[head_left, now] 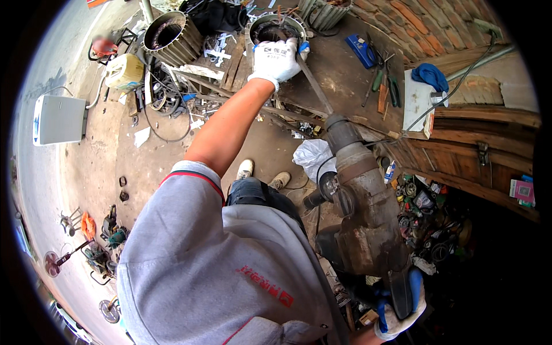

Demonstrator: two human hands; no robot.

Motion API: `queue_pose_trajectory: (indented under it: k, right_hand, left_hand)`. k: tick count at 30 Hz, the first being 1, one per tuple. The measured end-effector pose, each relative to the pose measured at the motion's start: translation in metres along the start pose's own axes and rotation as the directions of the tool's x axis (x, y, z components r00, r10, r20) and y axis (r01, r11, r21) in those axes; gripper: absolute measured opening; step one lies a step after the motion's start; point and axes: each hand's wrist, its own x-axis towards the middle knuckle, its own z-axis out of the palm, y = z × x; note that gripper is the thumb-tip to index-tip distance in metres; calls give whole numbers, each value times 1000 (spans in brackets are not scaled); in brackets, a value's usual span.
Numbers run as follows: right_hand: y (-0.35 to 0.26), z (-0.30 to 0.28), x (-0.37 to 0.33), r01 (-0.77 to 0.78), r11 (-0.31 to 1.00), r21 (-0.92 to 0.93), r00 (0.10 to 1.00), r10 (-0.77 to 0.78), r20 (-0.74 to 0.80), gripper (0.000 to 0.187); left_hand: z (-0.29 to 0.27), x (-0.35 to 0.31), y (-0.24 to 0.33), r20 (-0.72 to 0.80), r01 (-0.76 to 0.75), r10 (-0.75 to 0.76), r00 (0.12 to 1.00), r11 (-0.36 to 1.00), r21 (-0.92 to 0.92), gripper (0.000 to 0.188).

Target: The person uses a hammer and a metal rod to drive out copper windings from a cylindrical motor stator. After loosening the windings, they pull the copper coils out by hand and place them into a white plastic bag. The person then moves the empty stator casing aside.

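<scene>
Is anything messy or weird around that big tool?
Yes. White scraps lie scattered near the ribbed housing at upper left, and a jumbled heap of parts lies right of the big tool. They look dropped, not neatly sorted. The tool also looks grimy and scuffed.

Twelve o'clock: white knitted glove (279,62), blue-coated, black print.
Nine: grey short cloth sleeve (178,198), hem striped red and dark green.
Four: grey-brown bulky metal power tool (368,224), mottled.
Ten: pale yellow squarish plastic jerrycan (125,72).
</scene>
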Motion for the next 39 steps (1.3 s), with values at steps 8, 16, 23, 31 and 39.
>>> queue_pose_trajectory:
  k: [8,16,23,31,39]
  right_hand:
    - [3,-3,7,-32,999,37,996,28,84,77]
    - [-22,10,7,-9,981,-193,997,23,74,66]
    - [-34,4,8,204,924,-325,976,-165,144,58]
    - [-42,11,-9,-8,964,-265,998,22,50,59]
    - [-38,-5,-11,-231,955,-186,964,251,91,60]
  left_hand:
    - [0,3,2,2,28,-28,1000,999,-38,41]
    - [-17,2,-7,119,-45,54,991,996,-81,55]
    - [-24,0,-30,184,-174,174,967,985,-17,66]
    - [0,0,-3,95,-93,97,991,995,-42,46]
    - [8,-2,-17,-11,-74,74,997,997,-17,44]
